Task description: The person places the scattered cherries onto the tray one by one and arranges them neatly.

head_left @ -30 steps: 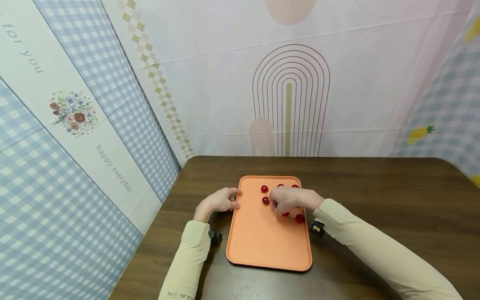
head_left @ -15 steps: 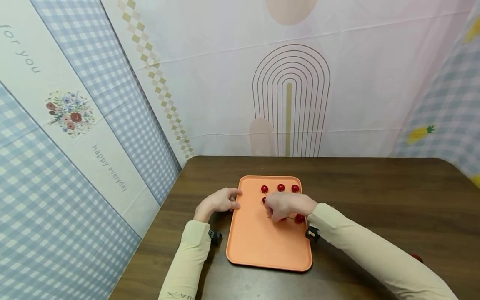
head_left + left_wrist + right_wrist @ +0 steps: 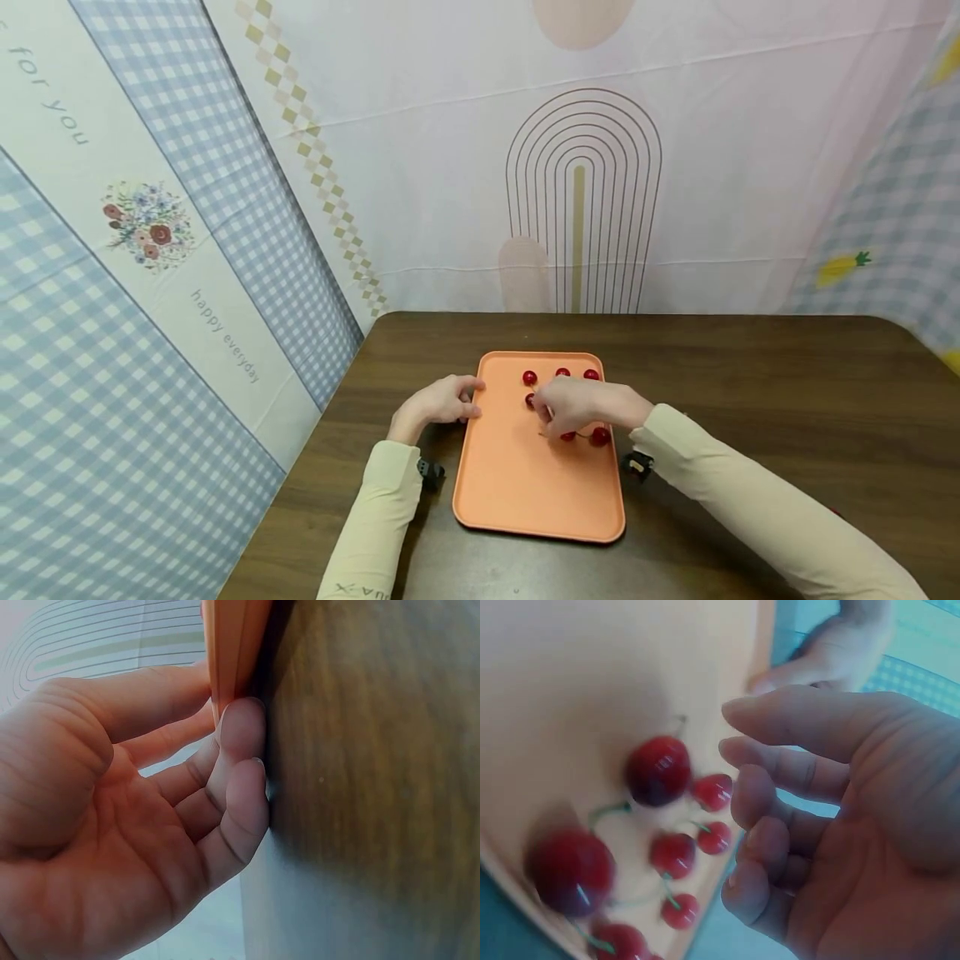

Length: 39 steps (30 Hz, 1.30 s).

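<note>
An orange tray (image 3: 525, 492) lies on the table, with several red cherries (image 3: 600, 437) on its far and right parts. My left hand (image 3: 442, 400) holds the tray's left rim. In the left wrist view, the thumb lies on the rim (image 3: 229, 660) and the other fingers bend against its side. Over the cherries hovers my right hand (image 3: 572, 404), its fingers loosely bent. The right wrist view shows nothing between its thumb and fingertips (image 3: 739, 712). A cherry with a short stem (image 3: 660, 771) sits nearest those fingertips; a larger-looking cherry (image 3: 571, 872) is beside it.
The tray stands on a dark wooden table (image 3: 750, 392). Behind it hangs a white patterned cloth (image 3: 420, 167), and a blue checked cloth (image 3: 97, 367) hangs at the left. A small red thing (image 3: 835, 512) peeks out beside the right sleeve, mostly hidden.
My right hand dips toward the near left, then draws back up and right. One cherry near it sits slightly nearer and further left than a second ago. The left hand stays put.
</note>
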Tool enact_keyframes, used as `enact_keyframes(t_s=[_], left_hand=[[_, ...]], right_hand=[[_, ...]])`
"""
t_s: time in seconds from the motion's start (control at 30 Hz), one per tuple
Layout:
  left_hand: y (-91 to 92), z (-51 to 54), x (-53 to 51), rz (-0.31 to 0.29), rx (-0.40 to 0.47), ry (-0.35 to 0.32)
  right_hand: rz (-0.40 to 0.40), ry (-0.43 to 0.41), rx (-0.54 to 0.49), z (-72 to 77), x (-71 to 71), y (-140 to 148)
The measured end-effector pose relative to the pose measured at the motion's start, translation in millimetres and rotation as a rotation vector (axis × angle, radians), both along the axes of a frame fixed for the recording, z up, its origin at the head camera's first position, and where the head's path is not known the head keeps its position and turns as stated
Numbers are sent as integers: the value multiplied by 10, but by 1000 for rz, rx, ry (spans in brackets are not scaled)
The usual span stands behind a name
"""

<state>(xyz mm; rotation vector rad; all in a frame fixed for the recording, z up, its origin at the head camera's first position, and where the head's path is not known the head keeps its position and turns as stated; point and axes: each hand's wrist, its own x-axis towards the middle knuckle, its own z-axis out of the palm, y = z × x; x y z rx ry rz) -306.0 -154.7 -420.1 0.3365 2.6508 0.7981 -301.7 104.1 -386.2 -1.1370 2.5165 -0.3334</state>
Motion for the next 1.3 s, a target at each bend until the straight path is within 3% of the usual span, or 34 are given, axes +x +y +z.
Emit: enact_keyframes(t_s=[0.23, 0.67, 1.03, 1.3], left_hand=[[-55, -11, -17, -15, 5, 2], [-166, -54, -36, -8, -7, 4], [-200, -75, -75, -8, -23, 8], [-252, -80, -75, 0, -22, -6]], right_hand=[[9, 46, -68, 182, 63, 335], [-13, 139, -159, 222, 170, 993], [-68, 160, -214, 87, 305, 1572], [-66, 69, -214, -110, 367, 1873]])
